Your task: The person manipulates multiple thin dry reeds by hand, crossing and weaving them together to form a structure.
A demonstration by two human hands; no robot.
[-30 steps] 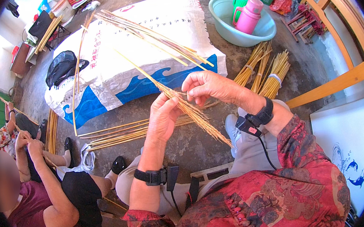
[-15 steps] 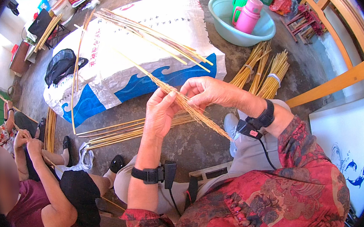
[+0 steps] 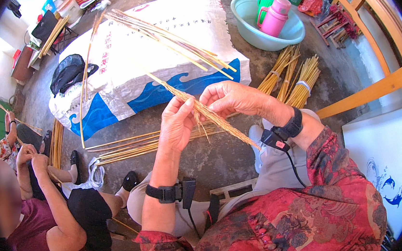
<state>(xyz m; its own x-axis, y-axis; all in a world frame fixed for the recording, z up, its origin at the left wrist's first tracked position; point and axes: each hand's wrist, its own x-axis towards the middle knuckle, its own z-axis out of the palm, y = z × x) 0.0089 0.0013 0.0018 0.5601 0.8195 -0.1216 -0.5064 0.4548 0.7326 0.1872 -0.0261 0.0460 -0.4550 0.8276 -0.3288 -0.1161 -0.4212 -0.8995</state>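
Note:
A dry straw-coloured stalk with a bushy seed head (image 3: pixel 227 125) slants between my hands, its bare stem pointing away to the upper left and its tip toward my right knee. My left hand (image 3: pixel 177 123) pinches it just below the stem, thumb on top. On the other side, the bent fingers of my right hand (image 3: pixel 232 98) close on the upper part of the seed head. A few thin strands hang loose under my fingers. Black straps with small boxes circle both wrists.
Ahead lies a white sack-covered surface (image 3: pixel 178 35) bearing loose stalks (image 3: pixel 168 34) and a black bag (image 3: pixel 71 72). Tied stalk bundles (image 3: pixel 303 84) and a blue basin (image 3: pixel 262 35) with two flasks stand right. Two people work at left, one in a maroon top (image 3: pixel 42 237).
The stalk has slid toward me, with less stem showing beyond my left hand and its tip further lower right. Thin strands now dangle beneath it. My hands stay nearly in place.

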